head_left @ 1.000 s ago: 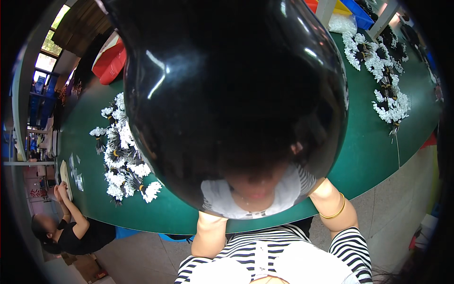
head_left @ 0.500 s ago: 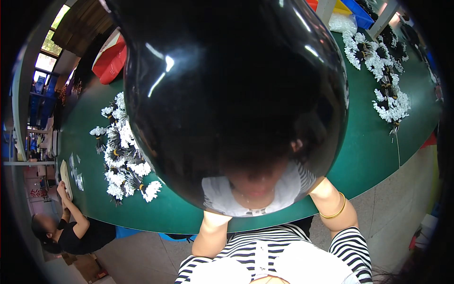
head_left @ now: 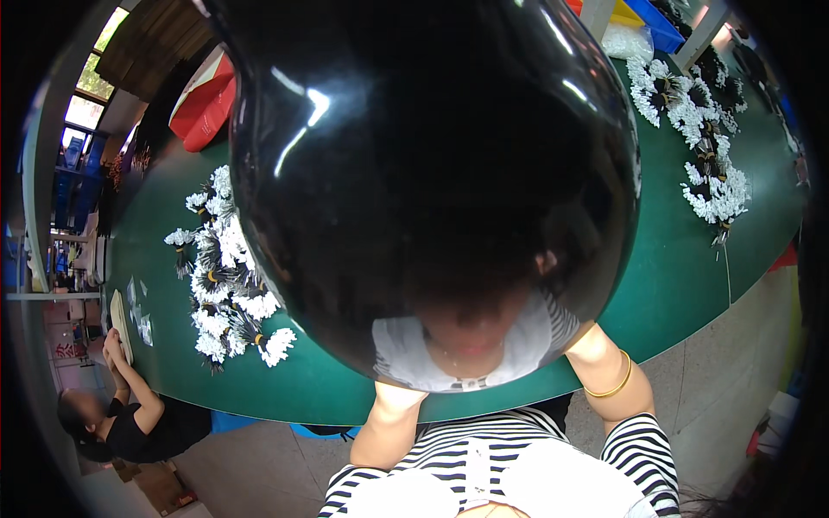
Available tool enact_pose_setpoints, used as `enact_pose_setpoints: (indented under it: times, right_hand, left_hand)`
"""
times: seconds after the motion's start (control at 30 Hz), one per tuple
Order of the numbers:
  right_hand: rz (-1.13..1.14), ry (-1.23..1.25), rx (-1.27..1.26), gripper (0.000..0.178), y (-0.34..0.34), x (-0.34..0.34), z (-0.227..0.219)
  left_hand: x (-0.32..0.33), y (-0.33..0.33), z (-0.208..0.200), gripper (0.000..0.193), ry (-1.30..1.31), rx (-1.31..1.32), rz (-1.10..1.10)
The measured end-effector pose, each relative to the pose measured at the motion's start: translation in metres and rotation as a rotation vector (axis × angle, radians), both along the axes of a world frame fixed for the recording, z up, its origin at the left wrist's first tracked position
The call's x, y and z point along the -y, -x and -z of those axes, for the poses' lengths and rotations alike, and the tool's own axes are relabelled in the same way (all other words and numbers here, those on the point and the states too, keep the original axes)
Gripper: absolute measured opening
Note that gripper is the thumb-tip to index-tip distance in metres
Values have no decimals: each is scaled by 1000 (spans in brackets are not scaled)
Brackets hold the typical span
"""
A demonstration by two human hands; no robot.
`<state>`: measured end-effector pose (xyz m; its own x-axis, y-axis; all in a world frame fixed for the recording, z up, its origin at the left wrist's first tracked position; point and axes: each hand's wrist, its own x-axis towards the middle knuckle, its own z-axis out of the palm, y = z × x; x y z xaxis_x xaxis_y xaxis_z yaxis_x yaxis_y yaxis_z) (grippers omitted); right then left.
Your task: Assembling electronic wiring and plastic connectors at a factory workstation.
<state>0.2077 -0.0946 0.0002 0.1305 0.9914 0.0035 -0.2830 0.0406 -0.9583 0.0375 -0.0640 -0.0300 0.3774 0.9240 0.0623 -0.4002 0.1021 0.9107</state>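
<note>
1. Nearest to me is my own striped top (head_left: 509, 457), black and white, filling the bottom of the view.
2. My left forearm (head_left: 389, 423) rises from the striped sleeve and goes in under a big glossy black dome (head_left: 432, 173); my left hand is hidden behind it, so I cannot tell whether those fingers are apart or together.
3. My right forearm (head_left: 609, 380) does the same on the other side, with a gold bangle (head_left: 611, 387) around the wrist. The right hand is hidden too, and I cannot tell how its fingers stand.
4. The black dome covers the middle of the picture and mirrors a person in a white top on its lower part. Whatever my hands touch lies behind it.
5. Both forearms cross the near edge of a green table (head_left: 673, 285), which curves away left and right of the dome.
6. On the table to my left lies a heap of white tufted bundles with dark stems (head_left: 226, 285), just beside the dome's edge.
7. Lower left, off the table, another person in a black top (head_left: 129, 423) sits with hands raised near the table's rim.
8. Far to my right a second row of white tufted bundles (head_left: 699, 147) runs along the table.
9. Farthest off, a red bin (head_left: 203, 99) stands at upper left and blue and yellow bins (head_left: 643, 17) at the top right.
</note>
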Motion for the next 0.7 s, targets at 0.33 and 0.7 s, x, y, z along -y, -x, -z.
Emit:
enact_pose_setpoints:
  times: [0.33, 0.7]
  right_hand:
    - [37, -23, -73, 14, 3, 0, 10]
    - [74, -3, 62, 16, 0, 3, -4]
  left_hand:
    - [-2, -5, -5, 33, 397, 77, -45]
    - [-3, -9, -10, 33, 39, -105, 29]
